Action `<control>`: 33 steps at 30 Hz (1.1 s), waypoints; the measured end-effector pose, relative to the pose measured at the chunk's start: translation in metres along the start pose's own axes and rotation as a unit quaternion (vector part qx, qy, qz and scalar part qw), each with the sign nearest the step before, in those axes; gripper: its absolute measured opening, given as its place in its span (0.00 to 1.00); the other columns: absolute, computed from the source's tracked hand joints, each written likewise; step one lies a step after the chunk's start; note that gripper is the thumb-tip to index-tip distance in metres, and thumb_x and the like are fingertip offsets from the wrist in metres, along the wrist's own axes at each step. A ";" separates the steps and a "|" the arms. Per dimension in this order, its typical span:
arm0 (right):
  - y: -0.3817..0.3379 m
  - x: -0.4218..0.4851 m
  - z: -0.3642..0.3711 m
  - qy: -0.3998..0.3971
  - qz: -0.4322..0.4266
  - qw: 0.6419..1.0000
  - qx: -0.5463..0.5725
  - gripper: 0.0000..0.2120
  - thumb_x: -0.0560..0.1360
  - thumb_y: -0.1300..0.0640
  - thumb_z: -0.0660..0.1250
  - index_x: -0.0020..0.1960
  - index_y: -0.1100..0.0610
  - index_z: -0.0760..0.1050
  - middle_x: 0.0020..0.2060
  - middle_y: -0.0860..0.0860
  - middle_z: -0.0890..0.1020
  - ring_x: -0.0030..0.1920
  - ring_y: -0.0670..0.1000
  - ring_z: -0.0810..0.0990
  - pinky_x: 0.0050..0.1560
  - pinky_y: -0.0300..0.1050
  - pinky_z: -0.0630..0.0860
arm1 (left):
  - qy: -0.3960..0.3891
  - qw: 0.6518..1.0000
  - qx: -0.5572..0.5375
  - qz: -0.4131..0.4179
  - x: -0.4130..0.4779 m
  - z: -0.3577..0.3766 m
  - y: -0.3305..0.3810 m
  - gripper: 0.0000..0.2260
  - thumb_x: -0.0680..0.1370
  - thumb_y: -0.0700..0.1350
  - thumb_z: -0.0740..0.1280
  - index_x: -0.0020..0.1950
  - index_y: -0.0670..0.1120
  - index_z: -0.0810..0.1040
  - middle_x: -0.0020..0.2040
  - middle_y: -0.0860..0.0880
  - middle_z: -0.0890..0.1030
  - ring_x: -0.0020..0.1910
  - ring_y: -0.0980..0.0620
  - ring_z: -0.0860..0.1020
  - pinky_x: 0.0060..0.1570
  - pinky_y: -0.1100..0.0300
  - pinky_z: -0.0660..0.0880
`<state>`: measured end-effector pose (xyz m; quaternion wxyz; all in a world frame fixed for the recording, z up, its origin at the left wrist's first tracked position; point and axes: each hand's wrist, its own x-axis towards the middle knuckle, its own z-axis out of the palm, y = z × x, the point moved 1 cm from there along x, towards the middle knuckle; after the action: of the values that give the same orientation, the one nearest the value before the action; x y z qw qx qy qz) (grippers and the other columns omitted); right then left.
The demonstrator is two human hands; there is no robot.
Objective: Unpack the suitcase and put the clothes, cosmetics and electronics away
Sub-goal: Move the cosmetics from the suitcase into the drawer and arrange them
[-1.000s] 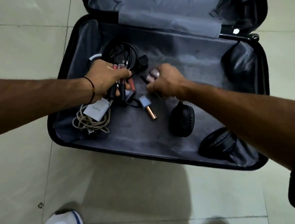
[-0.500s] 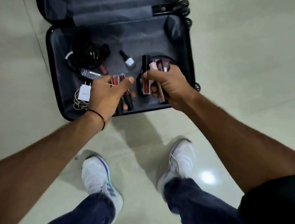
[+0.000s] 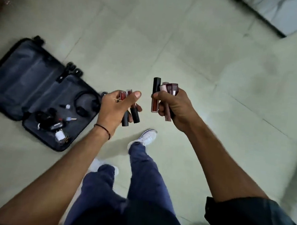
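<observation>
Above a pale green tiled floor (image 3: 220,64), the left hand (image 3: 116,106) grasps a bunch of dark-capped lip gloss tubes (image 3: 135,115), and the right hand (image 3: 175,107) clutches a second bunch of cosmetic tubes (image 3: 155,104). On the floor at left lies the open black suitcase (image 3: 27,76), with headphones (image 3: 86,98) and a white charger (image 3: 60,134) inside. At far right sits a pale grey furniture edge (image 3: 287,15).

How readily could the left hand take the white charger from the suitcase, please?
Probably not: the left hand grips lip gloss tubes, though the white charger lies uncovered in the suitcase.
</observation>
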<state>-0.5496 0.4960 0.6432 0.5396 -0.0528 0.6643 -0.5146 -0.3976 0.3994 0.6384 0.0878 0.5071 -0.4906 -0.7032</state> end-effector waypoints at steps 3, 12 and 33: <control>-0.041 -0.050 -0.071 0.059 -0.030 0.995 0.068 0.11 0.69 0.63 0.72 0.50 0.63 0.74 0.41 0.61 0.74 0.27 0.50 0.71 0.28 0.42 0.70 | -0.061 0.998 0.029 0.015 -0.015 0.080 0.059 0.16 0.75 0.52 0.72 0.48 0.39 0.77 0.35 0.42 0.84 0.22 0.51 0.75 0.19 0.68 0.64; -0.120 -0.090 -0.242 0.191 -0.146 0.939 0.246 0.22 0.69 0.59 0.71 0.62 0.62 0.78 0.36 0.54 0.74 0.27 0.50 0.70 0.28 0.42 0.69 | -0.190 0.974 0.089 0.084 0.008 0.296 0.174 0.19 0.76 0.55 0.70 0.48 0.38 0.80 0.37 0.46 0.79 0.23 0.57 0.72 0.21 0.71 0.63; -0.492 0.138 -0.609 0.327 -0.343 0.825 0.308 0.23 0.73 0.72 0.66 0.65 0.55 0.75 0.43 0.58 0.77 0.28 0.54 0.77 0.30 0.45 0.75 | -0.294 0.935 0.104 0.168 0.309 0.727 0.494 0.19 0.75 0.54 0.72 0.50 0.37 0.81 0.37 0.42 0.74 0.26 0.49 0.72 0.18 0.70 0.62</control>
<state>-1.3153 0.5627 0.8482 0.0672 0.0629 0.5482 -0.8313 -1.3084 0.3955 0.8332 0.0036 0.1940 -0.6426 -0.7412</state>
